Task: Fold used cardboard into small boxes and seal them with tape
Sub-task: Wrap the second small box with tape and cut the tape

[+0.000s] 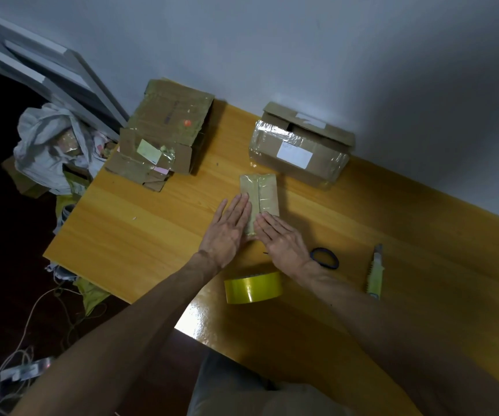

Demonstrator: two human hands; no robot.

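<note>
A small flat cardboard piece, covered in old tape and creased down its middle, lies on the yellow wooden table. My left hand lies flat with straight fingers on its near left side. My right hand presses flat on its near right corner. A roll of yellow tape stands on the table just near my wrists.
A stack of flattened used cardboard sits at the table's far left. A taped box stands against the wall. Scissors with a blue handle and a utility knife lie to the right. White bags and cords clutter the floor on the left.
</note>
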